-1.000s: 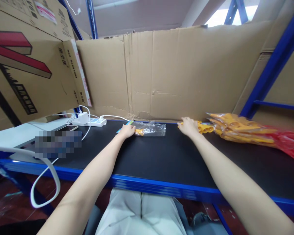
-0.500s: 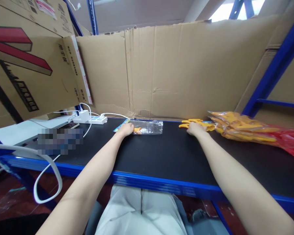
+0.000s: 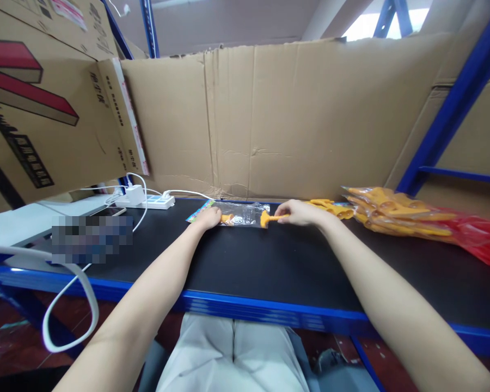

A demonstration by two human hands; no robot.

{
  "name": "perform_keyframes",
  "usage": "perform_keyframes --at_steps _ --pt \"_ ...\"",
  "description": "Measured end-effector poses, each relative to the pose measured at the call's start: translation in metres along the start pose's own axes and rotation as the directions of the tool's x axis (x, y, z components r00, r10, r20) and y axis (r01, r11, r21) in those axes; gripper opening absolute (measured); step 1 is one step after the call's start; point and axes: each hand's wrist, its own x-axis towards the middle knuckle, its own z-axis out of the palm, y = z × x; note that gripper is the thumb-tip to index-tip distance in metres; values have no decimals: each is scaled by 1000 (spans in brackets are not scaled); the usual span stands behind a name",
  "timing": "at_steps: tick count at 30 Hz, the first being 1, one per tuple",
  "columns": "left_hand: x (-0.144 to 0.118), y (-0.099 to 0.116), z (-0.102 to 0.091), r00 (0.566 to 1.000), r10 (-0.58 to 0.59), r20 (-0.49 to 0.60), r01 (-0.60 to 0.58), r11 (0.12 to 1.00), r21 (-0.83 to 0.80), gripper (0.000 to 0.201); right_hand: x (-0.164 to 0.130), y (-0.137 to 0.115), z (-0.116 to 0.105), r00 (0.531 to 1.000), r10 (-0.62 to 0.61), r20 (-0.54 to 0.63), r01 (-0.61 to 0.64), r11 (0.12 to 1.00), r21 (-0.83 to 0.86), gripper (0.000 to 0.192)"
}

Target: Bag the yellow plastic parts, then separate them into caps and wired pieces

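Note:
A clear plastic bag [image 3: 245, 213] lies on the black tabletop, its colourful header at the left end and a small orange piece [image 3: 227, 219] inside. My left hand [image 3: 209, 218] grips the bag at its left part and hides some of the header. In the fingers of my right hand [image 3: 296, 212] is the thin handle of an orange T-shaped plastic piece [image 3: 266, 219]. The wide head of this piece points left and overlaps the bag's right end; whether it is inside I cannot tell. Loose orange plastic pieces [image 3: 330, 208] lie right of my right hand.
A clear and red bag of orange pieces [image 3: 400, 215] lies at the right. A power strip [image 3: 147, 202], white cables and a phone [image 3: 111, 211] are at the left. Cardboard [image 3: 302, 120] stands behind the table; a blue rail [image 3: 261, 311] runs along its front.
My right hand has moved left from the loose orange pieces to the bag's right end, carrying an orange T-shaped piece. My left hand stays on the bag.

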Motion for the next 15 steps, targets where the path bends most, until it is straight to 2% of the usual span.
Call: perform_keyframes --at_steps 3,7,10,13,15 --pt "0 3 2 999 47 6 -47 998 -33 45 2 -16 16 998 -58 29 58 998 7 20" --pt "-1 12 5 991 134 8 -134 989 -68 46 9 -28 37 991 -83 -106 69 990 -124 25" --pt "-4 20 5 987 161 13 -160 984 -80 47 14 -31 45 980 -95 -177 56 975 -213 30" --pt "-7 29 3 984 179 27 -176 981 -84 47 18 -33 49 979 -50 -200 2 972 -236 32" --pt "-9 37 3 979 202 35 -198 977 -82 47 21 -33 51 978 0 -209 -40 981 -189 30"
